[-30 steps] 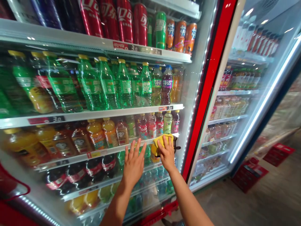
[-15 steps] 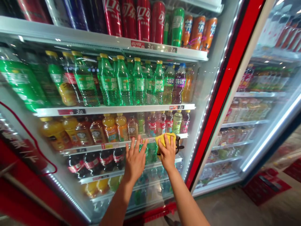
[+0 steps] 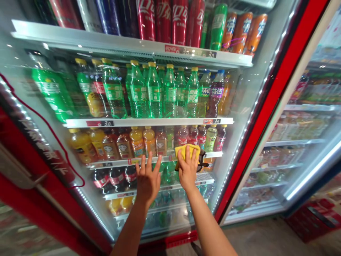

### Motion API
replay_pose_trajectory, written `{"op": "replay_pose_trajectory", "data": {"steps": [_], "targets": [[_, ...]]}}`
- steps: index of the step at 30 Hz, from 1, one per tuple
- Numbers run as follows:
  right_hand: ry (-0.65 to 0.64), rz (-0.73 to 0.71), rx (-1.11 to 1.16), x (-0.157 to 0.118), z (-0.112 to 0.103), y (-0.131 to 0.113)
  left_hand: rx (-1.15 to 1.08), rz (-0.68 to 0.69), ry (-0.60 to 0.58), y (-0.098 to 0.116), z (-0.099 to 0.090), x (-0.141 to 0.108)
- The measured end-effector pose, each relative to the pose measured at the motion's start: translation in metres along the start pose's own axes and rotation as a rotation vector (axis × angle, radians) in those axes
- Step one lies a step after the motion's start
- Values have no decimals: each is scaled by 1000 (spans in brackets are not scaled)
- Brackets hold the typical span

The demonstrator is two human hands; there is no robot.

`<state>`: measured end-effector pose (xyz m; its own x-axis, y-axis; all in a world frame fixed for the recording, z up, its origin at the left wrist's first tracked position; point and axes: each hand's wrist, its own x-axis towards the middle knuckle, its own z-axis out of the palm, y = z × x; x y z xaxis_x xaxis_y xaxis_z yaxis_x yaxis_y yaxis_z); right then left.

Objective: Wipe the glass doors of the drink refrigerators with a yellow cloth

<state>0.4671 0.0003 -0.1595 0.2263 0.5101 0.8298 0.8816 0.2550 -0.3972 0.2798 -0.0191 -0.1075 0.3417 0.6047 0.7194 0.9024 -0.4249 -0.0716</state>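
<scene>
A yellow cloth with a dark edge and a dark loop lies under my right hand, whose fingers are spread over it against the glass door of a drinks fridge. To the left of it, my left hand has its fingers apart and holds nothing; it is at the glass, though whether it touches is hard to tell. Behind both hands are shelves of bottles, including an orange bottle and a brown bottle.
Green bottles and red cans fill higher shelves. A red door frame slants up on the right, beside a second fridge. A red cord hangs at the left. A red crate sits on the floor.
The fridge and its shelves have shifted right in the view. My left hand has moved left and slightly down; my right hand stays on the cloth, now further left against the shelves.
</scene>
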Motion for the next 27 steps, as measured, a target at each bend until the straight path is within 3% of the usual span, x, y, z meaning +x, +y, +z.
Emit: {"op": "replay_pose_trajectory", "data": {"steps": [4,8,12,16,18,21,24,27], "targets": [[-29,-74,-14,-44,8,16,28,-19,-11,-19,-7,-5],[128,14,-30,-39,10,23,59,-72,28,-41,-12,-14],[200,173,-35,-13,21,-28,69,-67,50,-58,-13,-21],[67,45,-52,-24,37,-70,40,-35,11,-66,-13,-28],[-16,-84,-76,-42,42,-67,28,-10,-14,-70,-13,-33],[-72,-198,-110,-63,40,-43,35,12,-64,-79,-14,-41],[2,-140,-107,-57,33,-29,47,18,-103,-93,-16,-48],[110,-10,-105,-31,33,-47,61,14,-120,-107,-20,-53]]}}
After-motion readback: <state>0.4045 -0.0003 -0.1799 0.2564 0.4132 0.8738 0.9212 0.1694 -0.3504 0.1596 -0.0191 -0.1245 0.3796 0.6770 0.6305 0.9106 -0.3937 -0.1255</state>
